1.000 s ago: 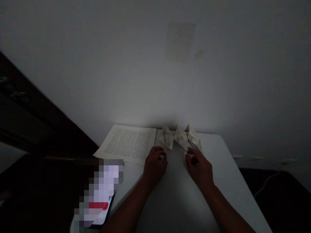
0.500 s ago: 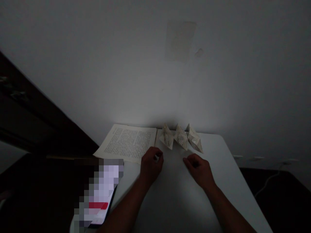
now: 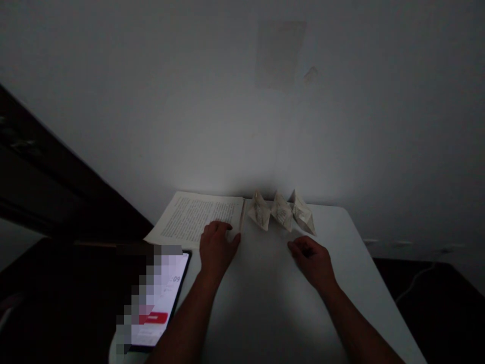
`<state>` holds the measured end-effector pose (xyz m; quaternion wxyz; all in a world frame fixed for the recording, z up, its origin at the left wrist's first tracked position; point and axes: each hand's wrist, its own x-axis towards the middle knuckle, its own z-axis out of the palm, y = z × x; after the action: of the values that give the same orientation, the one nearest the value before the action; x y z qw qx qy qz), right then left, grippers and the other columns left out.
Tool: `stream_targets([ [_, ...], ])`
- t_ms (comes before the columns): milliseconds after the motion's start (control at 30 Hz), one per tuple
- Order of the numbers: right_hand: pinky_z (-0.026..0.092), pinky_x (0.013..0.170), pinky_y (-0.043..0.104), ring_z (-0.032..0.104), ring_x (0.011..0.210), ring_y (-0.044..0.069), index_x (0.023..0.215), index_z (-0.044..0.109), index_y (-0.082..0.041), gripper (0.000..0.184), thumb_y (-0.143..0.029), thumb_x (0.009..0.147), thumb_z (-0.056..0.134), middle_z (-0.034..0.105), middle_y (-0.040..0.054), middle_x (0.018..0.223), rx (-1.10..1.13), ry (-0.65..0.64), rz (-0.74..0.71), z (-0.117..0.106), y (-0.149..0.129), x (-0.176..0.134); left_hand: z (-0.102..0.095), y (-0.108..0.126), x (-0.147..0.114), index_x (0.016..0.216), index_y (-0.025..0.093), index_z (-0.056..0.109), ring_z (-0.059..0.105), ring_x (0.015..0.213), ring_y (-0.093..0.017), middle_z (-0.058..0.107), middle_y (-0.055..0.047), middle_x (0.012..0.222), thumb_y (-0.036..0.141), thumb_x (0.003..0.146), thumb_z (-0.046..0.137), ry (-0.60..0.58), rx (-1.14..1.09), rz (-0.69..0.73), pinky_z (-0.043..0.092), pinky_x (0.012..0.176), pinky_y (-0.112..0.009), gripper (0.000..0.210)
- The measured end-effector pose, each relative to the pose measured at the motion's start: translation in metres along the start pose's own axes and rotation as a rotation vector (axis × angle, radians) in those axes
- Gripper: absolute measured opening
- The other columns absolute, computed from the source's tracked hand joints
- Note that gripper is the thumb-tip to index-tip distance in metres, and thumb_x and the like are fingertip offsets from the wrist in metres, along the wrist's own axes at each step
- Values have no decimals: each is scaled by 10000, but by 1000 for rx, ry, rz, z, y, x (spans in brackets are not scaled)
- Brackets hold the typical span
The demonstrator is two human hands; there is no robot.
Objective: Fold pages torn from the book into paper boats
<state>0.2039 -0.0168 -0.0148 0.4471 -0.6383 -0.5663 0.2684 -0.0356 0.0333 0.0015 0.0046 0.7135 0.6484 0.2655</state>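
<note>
My left hand [image 3: 217, 248] is over the lower right part of a printed sheet [image 3: 197, 217], thumb and fingers apart, with nothing in it. Whether its fingertips touch the paper I cannot tell. Three folded paper boats [image 3: 259, 212] made from printed paper stand in a row at the table's far edge, right of the sheet. Just in front of the rightmost boat, my right hand [image 3: 311, 259] rests by the tabletop with its fingers curled together. I see no object in the curled fingers, but their inner side is partly hidden.
A phone [image 3: 166, 298] with a lit, partly blurred screen lies at the left edge of the white table [image 3: 273, 313]. The wall [image 3: 212, 111] rises directly behind the table. On the dark floor to the right runs a cable [image 3: 413, 280].
My left hand has moved left onto the sheet, and its fingers have opened from a loose curl. My right hand is almost where it was. The boats stand unchanged.
</note>
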Motion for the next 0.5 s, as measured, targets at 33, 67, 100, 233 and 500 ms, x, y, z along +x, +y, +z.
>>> stream_targets([
  [33, 363, 457, 210, 451, 485, 104, 668, 564, -182, 292, -456, 767, 577, 506, -30, 539, 3, 1, 2, 0, 0, 0, 0, -1, 0, 862, 198, 599, 524, 905, -237, 580, -57, 918, 313, 726, 644, -2, -4, 0, 429, 827, -377, 184],
  [67, 363, 458, 210, 452, 487, 105, 668, 564, -181, 291, -455, 767, 579, 505, -31, 538, 8, 2, 4, 0, 1, 0, 1, -1, 1, 853, 195, 600, 525, 901, -235, 581, -58, 910, 305, 731, 639, -5, -7, -2, 430, 827, -375, 169],
  [100, 362, 457, 209, 451, 486, 104, 664, 561, -182, 292, -455, 766, 580, 501, -33, 534, 11, 1, 8, 0, 1, 0, 1, -2, 1, 846, 193, 602, 525, 899, -235, 584, -59, 904, 294, 736, 633, -10, -10, -8, 432, 825, -374, 153],
  [233, 361, 442, 208, 442, 465, 101, 645, 552, -185, 299, -458, 764, 580, 486, -39, 513, 10, 0, 15, -1, -1, 0, 1, -2, 2, 832, 191, 607, 519, 900, -244, 586, -61, 904, 296, 722, 640, -20, -9, -31, 438, 814, -380, 156],
  [500, 376, 434, 206, 455, 469, 104, 637, 560, -186, 287, -442, 766, 572, 506, -28, 514, -10, 7, -3, -1, -3, 0, -1, 0, 1, 835, 196, 605, 513, 900, -245, 571, -61, 913, 347, 683, 678, -31, 1, -17, 439, 802, -377, 226],
])
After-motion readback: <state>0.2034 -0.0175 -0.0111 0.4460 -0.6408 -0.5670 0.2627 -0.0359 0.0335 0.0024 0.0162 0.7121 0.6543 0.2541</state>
